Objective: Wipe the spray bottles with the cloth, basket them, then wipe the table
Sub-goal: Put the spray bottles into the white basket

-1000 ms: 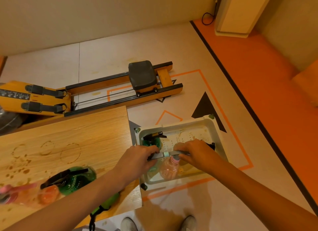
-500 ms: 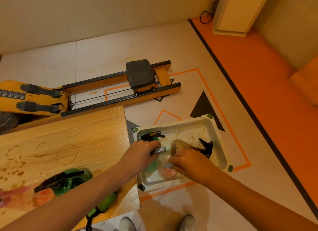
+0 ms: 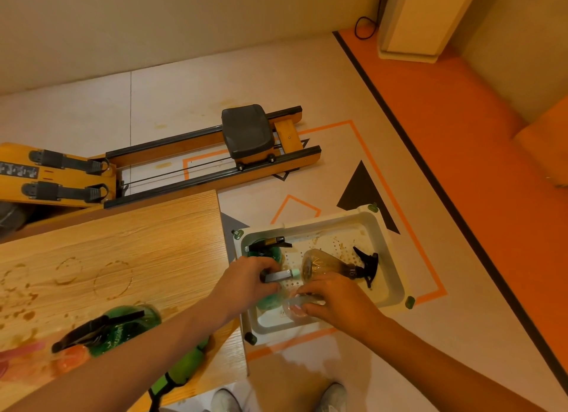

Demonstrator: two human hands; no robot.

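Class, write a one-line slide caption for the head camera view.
Left hand and right hand hold a clear spray bottle inside the white basket beside the stained wooden table.

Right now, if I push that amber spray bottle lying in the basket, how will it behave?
The amber spray bottle lies on its side, round-bodied, so it would probably roll slightly until its black trigger catches. No liquid line shows through it, so likely light.

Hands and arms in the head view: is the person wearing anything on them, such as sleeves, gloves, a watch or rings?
The left hand and right hand are bare, with no gloves, rings or watch visible. Both forearms are uncovered to the frame edge, with no sleeves in view.
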